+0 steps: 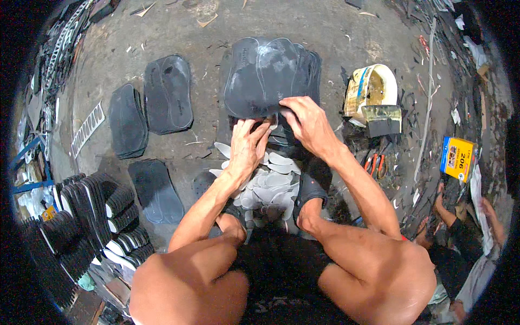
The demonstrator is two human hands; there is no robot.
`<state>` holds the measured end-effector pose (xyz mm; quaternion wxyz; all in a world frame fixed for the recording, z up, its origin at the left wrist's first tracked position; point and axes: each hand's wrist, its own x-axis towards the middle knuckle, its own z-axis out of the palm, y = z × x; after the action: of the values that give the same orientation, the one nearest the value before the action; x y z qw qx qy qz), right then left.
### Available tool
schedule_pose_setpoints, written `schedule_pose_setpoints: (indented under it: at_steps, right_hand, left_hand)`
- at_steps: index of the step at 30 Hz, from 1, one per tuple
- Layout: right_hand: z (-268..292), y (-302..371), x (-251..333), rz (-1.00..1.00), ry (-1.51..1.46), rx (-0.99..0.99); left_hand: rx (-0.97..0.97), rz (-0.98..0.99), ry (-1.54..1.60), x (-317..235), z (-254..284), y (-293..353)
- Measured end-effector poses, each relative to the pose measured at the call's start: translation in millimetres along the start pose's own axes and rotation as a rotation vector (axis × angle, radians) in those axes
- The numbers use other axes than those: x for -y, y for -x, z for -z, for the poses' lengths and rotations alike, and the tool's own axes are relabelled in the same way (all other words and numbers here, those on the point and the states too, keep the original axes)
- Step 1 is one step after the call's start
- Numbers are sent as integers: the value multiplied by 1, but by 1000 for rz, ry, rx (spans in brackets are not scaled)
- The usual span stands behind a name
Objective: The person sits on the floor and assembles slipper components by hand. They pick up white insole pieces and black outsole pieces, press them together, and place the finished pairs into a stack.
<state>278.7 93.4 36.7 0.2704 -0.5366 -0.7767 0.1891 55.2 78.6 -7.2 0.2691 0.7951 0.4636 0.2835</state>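
Observation:
A stack of black rubber-like sheets (260, 73), drawn with pale sole outlines, lies in front of me. With my right hand (314, 124) I pinch the near edge of the top sheet, fingers above and thumb toward its underside. My left hand (248, 143) is closed at that same edge, its fingertips partly hidden under it. Beside them shows a small pale bit (273, 122); whether the left fingers grip it is hidden. Between my feet lies a heap of light grey, sole-shaped flat pieces (269, 187), just below my left hand.
More black sheets (169, 95) lie in stacks at left, above bundled dark soles (97, 216). At right stand a stained white tub (387, 81) with a wide dark blade (382, 127) against it, orange-handled scissors (375, 164) and a yellow-blue box (457, 158). Another person's limbs show far right.

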Motion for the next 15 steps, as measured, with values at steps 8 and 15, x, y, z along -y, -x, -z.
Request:
schedule_pose_setpoints:
  at_steps: [8,15]
  right_hand:
    - [44,-49,11,-293,-175,-104]
    - [-5,-9,2,-134,-46,-108]
  left_hand:
    - [-22,188,49,-18,-5,-36]
    - [-62,152,-38,-4,-24,-30]
